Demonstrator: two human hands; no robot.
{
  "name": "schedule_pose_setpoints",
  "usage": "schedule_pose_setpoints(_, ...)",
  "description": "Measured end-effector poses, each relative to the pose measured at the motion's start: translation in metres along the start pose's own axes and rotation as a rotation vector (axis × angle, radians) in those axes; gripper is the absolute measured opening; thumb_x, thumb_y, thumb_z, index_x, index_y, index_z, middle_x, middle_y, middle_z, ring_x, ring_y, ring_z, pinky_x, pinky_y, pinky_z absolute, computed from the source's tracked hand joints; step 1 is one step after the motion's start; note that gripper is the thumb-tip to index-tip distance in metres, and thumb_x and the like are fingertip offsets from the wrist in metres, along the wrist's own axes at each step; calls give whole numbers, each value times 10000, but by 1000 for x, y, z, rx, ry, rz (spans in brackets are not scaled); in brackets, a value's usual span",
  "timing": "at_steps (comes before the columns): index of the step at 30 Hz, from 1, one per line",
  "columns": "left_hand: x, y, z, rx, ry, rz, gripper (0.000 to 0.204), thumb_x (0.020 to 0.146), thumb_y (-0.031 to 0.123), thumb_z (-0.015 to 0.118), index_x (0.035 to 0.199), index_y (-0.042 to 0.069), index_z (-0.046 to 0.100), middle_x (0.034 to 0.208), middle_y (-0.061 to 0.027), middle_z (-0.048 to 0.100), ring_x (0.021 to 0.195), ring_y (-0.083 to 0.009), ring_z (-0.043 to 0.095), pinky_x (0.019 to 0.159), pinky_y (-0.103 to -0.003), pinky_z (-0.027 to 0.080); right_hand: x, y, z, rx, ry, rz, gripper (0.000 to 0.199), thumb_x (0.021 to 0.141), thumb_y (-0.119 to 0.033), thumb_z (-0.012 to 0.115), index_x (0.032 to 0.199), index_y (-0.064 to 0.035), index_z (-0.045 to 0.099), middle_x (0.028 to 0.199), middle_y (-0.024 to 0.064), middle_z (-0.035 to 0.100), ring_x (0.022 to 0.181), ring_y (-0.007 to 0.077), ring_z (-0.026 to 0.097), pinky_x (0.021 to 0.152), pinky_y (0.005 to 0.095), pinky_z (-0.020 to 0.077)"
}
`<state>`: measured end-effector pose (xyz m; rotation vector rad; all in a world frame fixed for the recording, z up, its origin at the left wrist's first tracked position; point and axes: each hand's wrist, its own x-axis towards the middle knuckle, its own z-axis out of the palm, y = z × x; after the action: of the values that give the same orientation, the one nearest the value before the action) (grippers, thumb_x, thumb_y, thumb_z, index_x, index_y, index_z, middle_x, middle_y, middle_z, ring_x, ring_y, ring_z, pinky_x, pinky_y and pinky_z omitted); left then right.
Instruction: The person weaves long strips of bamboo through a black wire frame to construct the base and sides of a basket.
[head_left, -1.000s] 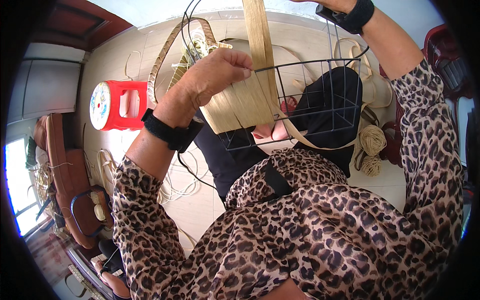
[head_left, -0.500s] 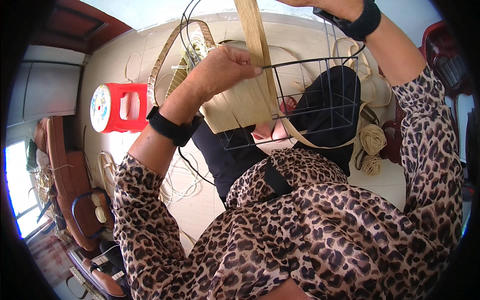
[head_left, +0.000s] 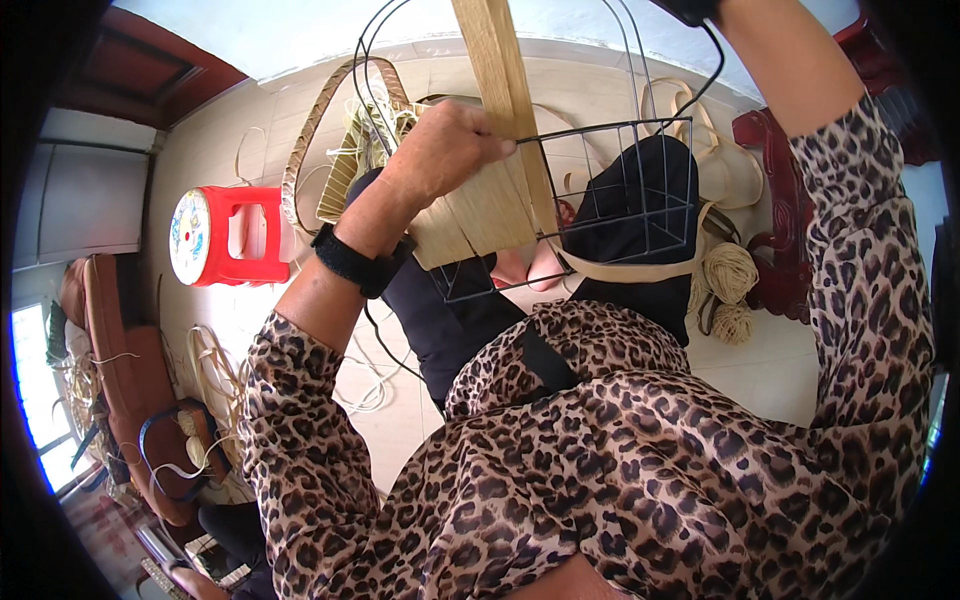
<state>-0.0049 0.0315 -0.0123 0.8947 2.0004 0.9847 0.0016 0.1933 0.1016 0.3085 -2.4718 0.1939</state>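
A black wire basket frame [head_left: 640, 200] rests on my lap, its left side covered in woven tan strips [head_left: 480, 215]. My left hand [head_left: 440, 150], with a black band on the wrist, is closed on the frame's top edge where the weaving ends, fingers pressed against a long flat tan strip [head_left: 505, 90]. That strip runs steeply up out of the top of the picture. My right forearm [head_left: 790, 70] reaches up beside it. The right hand itself is cut off by the top edge; only its black wristband [head_left: 690, 8] shows.
A red plastic stool with a round white top [head_left: 215, 235] stands on the tiled floor at left. Two balls of tan twine [head_left: 732, 272] lie by dark red wooden furniture [head_left: 790, 210] at right. Loose strips [head_left: 215, 370] and a brown seat [head_left: 110, 350] are at lower left.
My right arm has risen, taking its hand out of the top of the picture, and the tan strip stands more upright. My left hand has shifted slightly right along the frame's top edge.
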Motion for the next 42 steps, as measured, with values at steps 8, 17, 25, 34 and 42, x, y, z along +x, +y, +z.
schedule_pose_setpoints(8,8,8,4,103,20,82,224,756,193,648,838,-16,655,637,-127,605,568,-165,555,607,-314,474,26,100,40,902,-437,893,181,839,-174,549,749,-16,547,628,72,449,505,163,454,453,253,410)
schedule_pose_setpoints(17,4,0,5,17,48,87,223,780,190,631,926,28,675,700,-89,645,636,-136,585,657,-292,486,60,63,21,808,-444,658,241,815,-204,598,934,-6,531,861,161,531,723,219,564,601,294,509)
schedule_pose_setpoints(25,5,-13,7,13,91,111,217,821,204,612,918,19,669,620,-40,588,536,-91,521,547,-252,447,51,23,5,663,-562,432,353,809,-202,609,1075,-17,470,905,150,550,769,211,580,609,283,508)
schedule_pose_setpoints(34,3,-7,1,51,52,86,229,798,199,613,940,27,666,695,-98,636,629,-134,584,640,-282,485,41,21,-11,507,-494,425,514,802,-201,620,1234,-29,401,954,138,571,821,201,598,619,270,506)
schedule_pose_setpoints(42,-12,-8,-2,28,81,62,228,794,190,625,934,16,667,687,-106,632,615,-122,578,621,-271,481,-37,12,4,262,-846,64,407,743,-183,674,1078,23,569,983,207,621,867,314,602,770,357,485)
